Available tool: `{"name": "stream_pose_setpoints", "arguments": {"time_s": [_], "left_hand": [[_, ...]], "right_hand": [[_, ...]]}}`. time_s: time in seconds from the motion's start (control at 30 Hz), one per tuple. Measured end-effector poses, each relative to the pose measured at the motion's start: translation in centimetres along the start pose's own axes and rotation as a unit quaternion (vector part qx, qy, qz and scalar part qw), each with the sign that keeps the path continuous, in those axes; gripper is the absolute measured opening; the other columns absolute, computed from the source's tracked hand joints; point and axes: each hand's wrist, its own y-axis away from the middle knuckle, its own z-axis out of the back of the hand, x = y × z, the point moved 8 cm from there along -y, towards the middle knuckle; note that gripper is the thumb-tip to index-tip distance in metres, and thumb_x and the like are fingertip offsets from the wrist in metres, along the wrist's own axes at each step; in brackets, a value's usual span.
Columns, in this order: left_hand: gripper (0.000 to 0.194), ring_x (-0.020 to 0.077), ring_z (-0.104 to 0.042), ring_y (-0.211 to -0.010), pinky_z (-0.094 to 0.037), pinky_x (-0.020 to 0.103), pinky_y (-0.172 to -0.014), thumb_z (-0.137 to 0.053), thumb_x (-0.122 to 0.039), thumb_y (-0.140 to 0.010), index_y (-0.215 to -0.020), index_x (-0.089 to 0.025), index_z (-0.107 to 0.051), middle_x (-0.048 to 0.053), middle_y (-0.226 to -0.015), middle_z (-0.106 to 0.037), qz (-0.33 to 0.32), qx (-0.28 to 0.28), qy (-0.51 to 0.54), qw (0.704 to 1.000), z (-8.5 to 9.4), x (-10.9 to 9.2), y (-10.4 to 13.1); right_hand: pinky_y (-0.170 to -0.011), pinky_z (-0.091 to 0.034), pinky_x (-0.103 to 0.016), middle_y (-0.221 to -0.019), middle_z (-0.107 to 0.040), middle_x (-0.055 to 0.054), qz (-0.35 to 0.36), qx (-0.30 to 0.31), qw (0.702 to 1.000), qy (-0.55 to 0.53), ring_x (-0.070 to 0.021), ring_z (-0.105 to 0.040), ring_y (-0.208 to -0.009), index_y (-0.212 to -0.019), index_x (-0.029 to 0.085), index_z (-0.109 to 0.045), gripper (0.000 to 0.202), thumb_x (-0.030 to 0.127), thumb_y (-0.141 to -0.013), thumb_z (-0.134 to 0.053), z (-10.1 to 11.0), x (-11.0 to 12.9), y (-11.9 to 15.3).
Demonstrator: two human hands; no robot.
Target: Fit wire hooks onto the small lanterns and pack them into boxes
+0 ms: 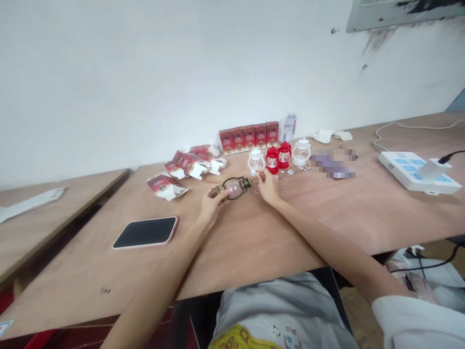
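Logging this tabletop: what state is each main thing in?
Bronze lantern: held sideways in the left hand
Right hand: near its top, grip unclear
Red lanterns: upright
White lanterns: upright
Row of boxes: standing
Loose cartons: lying, flaps open
Phone: flat, screen dark
Bottle: upright
Power strip: adapter plugged in

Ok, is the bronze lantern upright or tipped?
Tipped: the left hand holds the lantern sideways, its top pointing toward the right hand.

We face a plain, pale wall (145,72), scuffed with dark marks (378,39) near a grey panel (399,15) at upper right. Our brown wooden counter (232,257) runs along the wall, a second tabletop (43,218) just beside it at left.
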Motion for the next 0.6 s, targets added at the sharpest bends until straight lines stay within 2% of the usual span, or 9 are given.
{"name": "stream_pose_setpoints", "arguments": {"time_s": [0.1,0.2,0.27,0.33,0.37,0.4,0.47,0.53,0.6], "left_hand": [[0.043,0.0131,-0.059,-0.076,-0.049,0.026,-0.068,-0.083,-0.03,-0.047,-0.08,-0.014,-0.061,0.0,-0.082,-0.063,-0.012,-0.041,-0.008,0.999,1.0,0.4,-0.5],[0.043,0.0112,-0.057,-0.075,-0.044,0.022,-0.068,-0.083,-0.032,-0.048,-0.081,-0.014,-0.062,0.001,-0.081,-0.063,-0.042,-0.072,-0.009,0.997,2.1,0.5,-1.1],[0.045,0.0109,-0.057,-0.077,-0.043,0.022,-0.071,-0.082,-0.036,-0.049,-0.082,-0.014,-0.062,0.001,-0.084,-0.063,-0.058,-0.08,0.002,0.995,2.6,0.4,-1.4],[0.047,0.012,-0.058,-0.081,-0.044,0.024,-0.074,-0.079,-0.043,-0.053,-0.085,-0.015,-0.061,0.003,-0.089,-0.064,-0.066,-0.072,0.017,0.995,2.6,0.3,-1.5],[0.048,0.0127,-0.059,-0.083,-0.044,0.025,-0.076,-0.077,-0.047,-0.055,-0.087,-0.015,-0.06,0.003,-0.092,-0.063,-0.068,-0.065,0.022,0.995,2.4,0.3,-1.4],[0.049,0.0134,-0.059,-0.085,-0.044,0.026,-0.078,-0.074,-0.05,-0.057,-0.088,-0.016,-0.059,0.004,-0.093,-0.063,-0.071,-0.056,0.026,0.996,2.0,0.3,-1.3],[0.049,0.0145,-0.059,-0.089,-0.044,0.029,-0.082,-0.071,-0.054,-0.06,-0.09,-0.017,-0.058,0.004,-0.096,-0.063,-0.084,-0.037,0.02,0.996,1.1,0.4,-1.0],[0.049,0.0162,-0.058,-0.091,-0.043,0.031,-0.085,-0.071,-0.053,-0.061,-0.091,-0.017,-0.057,0.005,-0.096,-0.062,-0.099,-0.015,-0.006,0.995,0.1,0.6,-0.6],[0.049,0.0195,-0.057,-0.095,-0.042,0.035,-0.088,-0.072,-0.049,-0.061,-0.093,-0.016,-0.057,0.006,-0.098,-0.061,-0.106,0.002,-0.038,0.994,-0.7,0.8,-0.1]], "right_hand": [[-0.072,-0.05,-0.037,-0.081,-0.066,-0.011,0.03,-0.015,0.999,-0.003,-0.0219,-0.063,-0.075,-0.087,0.015,-0.06,0.018,0.022,-0.088,-0.043,0.8,1.2,0.2],[-0.077,-0.05,-0.034,-0.082,-0.067,-0.007,0.107,0.029,0.994,-0.02,-0.02,-0.062,-0.079,-0.085,0.02,-0.063,0.016,0.028,-0.087,-0.049,0.4,4.5,1.6],[-0.082,-0.05,-0.033,-0.087,-0.067,-0.006,0.197,0.078,0.976,-0.043,-0.0184,-0.062,-0.085,-0.092,0.022,-0.064,0.016,0.027,-0.088,-0.049,-0.4,7.4,3.2],[-0.09,-0.047,-0.035,-0.101,-0.063,-0.009,0.232,0.064,0.968,-0.065,-0.0191,-0.059,-0.098,-0.107,0.021,-0.06,0.022,0.027,-0.088,-0.049,-0.4,9.0,4.2],[-0.093,-0.046,-0.036,-0.11,-0.06,-0.011,0.21,0.036,0.974,-0.079,-0.0203,-0.056,-0.106,-0.114,0.02,-0.056,0.029,0.03,-0.087,-0.051,-0.2,9.0,4.2],[-0.096,-0.045,-0.038,-0.117,-0.055,-0.012,0.16,0.003,0.982,-0.097,-0.0215,-0.052,-0.113,-0.12,0.02,-0.051,0.037,0.034,-0.086,-0.053,0.1,8.4,4.0],[-0.096,-0.044,-0.04,-0.126,-0.048,-0.014,0.028,-0.025,0.987,-0.159,-0.023,-0.048,-0.118,-0.127,0.02,-0.042,0.053,0.044,-0.082,-0.056,-0.2,6.1,3.4],[-0.095,-0.045,-0.04,-0.125,-0.05,-0.013,-0.067,0.014,0.968,-0.243,-0.0227,-0.051,-0.116,-0.127,0.02,-0.041,0.059,0.052,-0.08,-0.055,-1.6,4.2,3.0],[-0.095,-0.045,-0.039,-0.118,-0.057,-0.011,-0.103,0.058,0.944,-0.307,-0.0219,-0.055,-0.11,-0.119,0.02,-0.045,0.058,0.054,-0.075,-0.059,-2.8,3.3,2.7]]}}
